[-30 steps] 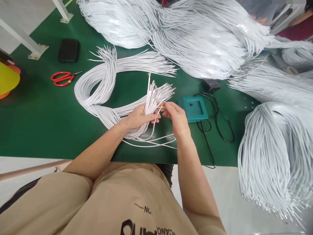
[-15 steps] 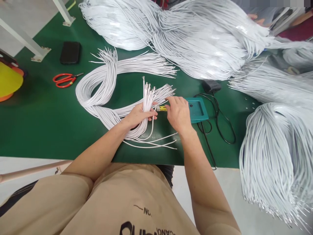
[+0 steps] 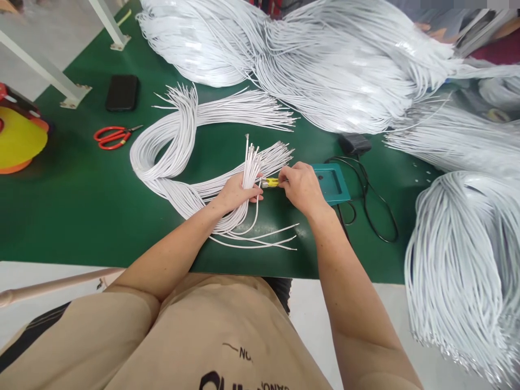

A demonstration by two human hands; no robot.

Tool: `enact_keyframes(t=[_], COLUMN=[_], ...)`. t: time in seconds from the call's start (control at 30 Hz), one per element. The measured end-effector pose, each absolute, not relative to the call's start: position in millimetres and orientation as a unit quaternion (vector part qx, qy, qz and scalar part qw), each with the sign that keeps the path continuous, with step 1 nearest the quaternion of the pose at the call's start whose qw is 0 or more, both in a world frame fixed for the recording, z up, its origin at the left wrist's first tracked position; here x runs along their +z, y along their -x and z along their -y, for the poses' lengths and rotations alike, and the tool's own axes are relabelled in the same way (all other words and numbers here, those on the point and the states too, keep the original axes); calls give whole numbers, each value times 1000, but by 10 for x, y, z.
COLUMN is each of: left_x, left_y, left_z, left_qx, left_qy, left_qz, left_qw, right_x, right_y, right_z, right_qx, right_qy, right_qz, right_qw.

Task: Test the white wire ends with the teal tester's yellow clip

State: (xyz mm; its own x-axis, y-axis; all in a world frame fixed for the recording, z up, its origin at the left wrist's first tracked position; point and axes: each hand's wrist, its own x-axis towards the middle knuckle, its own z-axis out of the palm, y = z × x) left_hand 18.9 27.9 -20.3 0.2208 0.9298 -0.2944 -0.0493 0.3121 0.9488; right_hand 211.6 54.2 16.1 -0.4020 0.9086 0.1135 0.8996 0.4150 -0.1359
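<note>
The green bench [image 3: 81,216] takes up most of the view. A huge heap of white wires [image 3: 325,70] lies along the far side. Another heap [image 3: 459,260] hangs over the near edge on the right. A looped bundle [image 3: 170,146] lies in the middle, with its loose ends pointing right.

The left hand [image 3: 238,192] is in the middle of the bench. Its fingers are wrapped tight around a bunch of wires [image 3: 252,157]. The bunch runs long from the hand toward the far side, and its metal tips point up and away, leaning a bit right. A few single wires lie flat just below the hands.

The right hand [image 3: 303,187] is just beside the left. Its fingers are pinched together on a small yellow piece [image 3: 271,182], which lies sideways between the two hands.

A blue-green tray [image 3: 335,181] sits right behind the right hand, with a black cord [image 3: 374,211] curling next to it. Red scissors [image 3: 114,135] and a black case [image 3: 122,92] lie far off to the left.
</note>
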Motion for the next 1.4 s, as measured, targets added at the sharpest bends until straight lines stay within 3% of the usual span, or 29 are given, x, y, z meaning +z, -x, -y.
enact_keyframes(t=[0.2,0.4,0.6,0.7,0.8,0.9,1.03,1.3,1.37,1.4], left_x=[-230,-203,-107,-129,-164,-156,-108,-154,-158,-156], left_y=[-190,-167,-111,-76,-47,-29,-26,-18,-23,-27], left_z=[-278,-280,-251,-239,-238,-235,-217,-233,-233,-231], left_qx=[374,364,352,380,405,397,387,399,404,406], left_qy=[-464,-455,-433,-417,-423,-424,-400,-383,-386,-390], left_qz=[-500,-494,-501,-478,-451,-438,-432,-443,-428,-418], left_qw=[629,645,662,674,674,686,710,706,711,713], right_x=[206,93,67,206,293,245,105,303,393,420], right_y=[-2120,-2245,-2244,-2071,-1797,-1556,-1432,-1464,-1529,-1568], right_z=[-509,-409,-393,-212,98,375,577,638,508,422], right_qx=[32,-86,-74,-43,39,7,-20,205,246,246], right_qy=[535,652,669,629,484,384,429,537,585,620], right_qz=[840,740,723,744,834,900,897,814,771,745], right_qw=[79,142,154,223,262,208,102,-78,-47,13])
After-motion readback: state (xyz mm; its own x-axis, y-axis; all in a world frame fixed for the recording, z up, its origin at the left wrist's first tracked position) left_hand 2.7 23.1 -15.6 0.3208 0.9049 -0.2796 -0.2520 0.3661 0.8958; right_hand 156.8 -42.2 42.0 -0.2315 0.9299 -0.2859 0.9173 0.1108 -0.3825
